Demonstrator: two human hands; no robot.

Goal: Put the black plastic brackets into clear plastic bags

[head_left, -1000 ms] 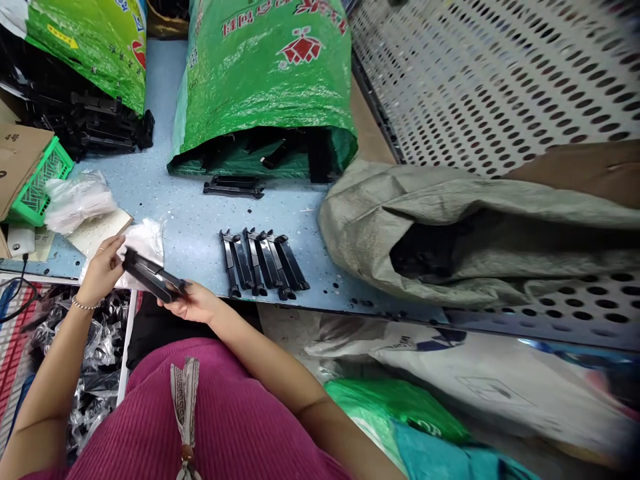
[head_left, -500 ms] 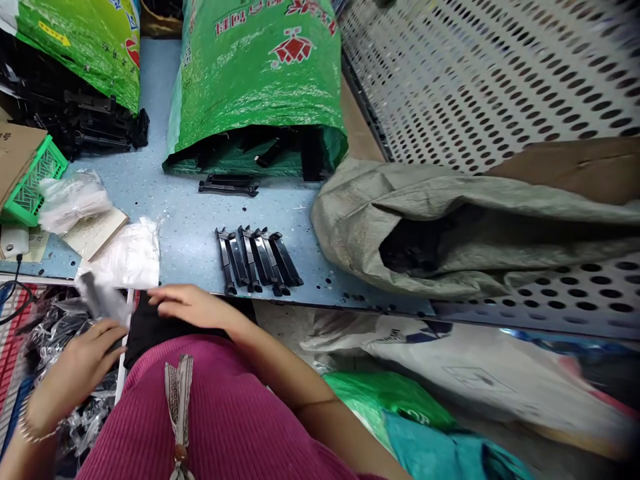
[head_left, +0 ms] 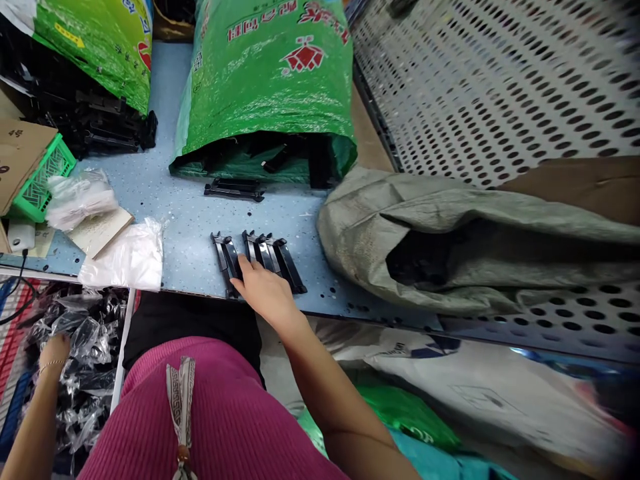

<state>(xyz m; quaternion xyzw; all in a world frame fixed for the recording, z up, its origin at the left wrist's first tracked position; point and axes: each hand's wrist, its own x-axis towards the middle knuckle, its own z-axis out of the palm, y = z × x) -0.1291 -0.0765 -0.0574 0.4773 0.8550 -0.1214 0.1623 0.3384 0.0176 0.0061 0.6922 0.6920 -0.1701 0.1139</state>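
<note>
My right hand [head_left: 267, 292] reaches over the row of slim black plastic parts at the table's front edge. Its thumb and index finger close on the leftmost pair of black plastic parts [head_left: 224, 261]. The other black plastic parts [head_left: 281, 257] lie side by side just right of the fingers, partly covered by the hand. My left hand [head_left: 56, 348] is low at the left, down among black parts in clear plastic bags [head_left: 93, 333]; its fingers are hidden.
A green woven sack [head_left: 270, 87] with black parts in its mouth stands behind, with loose black parts [head_left: 235, 189] before it. A grey sack [head_left: 360, 227] lies right. Clear bags [head_left: 127, 257], a green basket [head_left: 37, 193] and another sack [head_left: 115, 60] are left.
My right hand has moved from the table edge onto the black parts, and the leftmost pair has shifted left. My left hand has gone down into the bagged parts; the bag it held is out of sight.
</note>
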